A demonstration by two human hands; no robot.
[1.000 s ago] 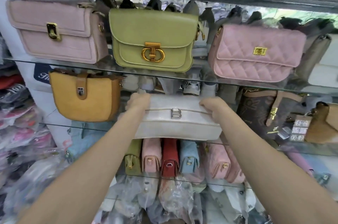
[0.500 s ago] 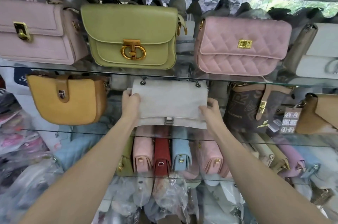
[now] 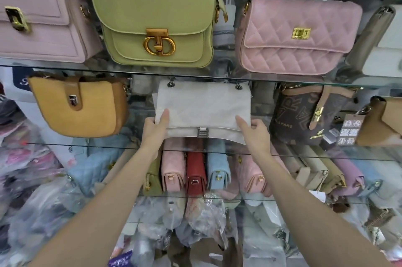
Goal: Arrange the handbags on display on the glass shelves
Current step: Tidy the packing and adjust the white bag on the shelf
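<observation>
1. A shop display of glass shelves (image 3: 91, 144) stacked with handbags, plastic-wrapped stock below.
2. On the middle shelf, between a mustard bag (image 3: 78, 106) and a brown printed bag (image 3: 304, 114), stands a pale grey handbag (image 3: 203, 107) — upright, flap facing out.
3. The left hand (image 3: 155, 128) and right hand (image 3: 254, 130) each hold a lower corner, grip clamped with thumbs on the front.
4. Likely step: seating and squaring it; next, letting go without tipping it.
5. Its chain strap mostly hides behind — the shelf's back is unclear.
</observation>
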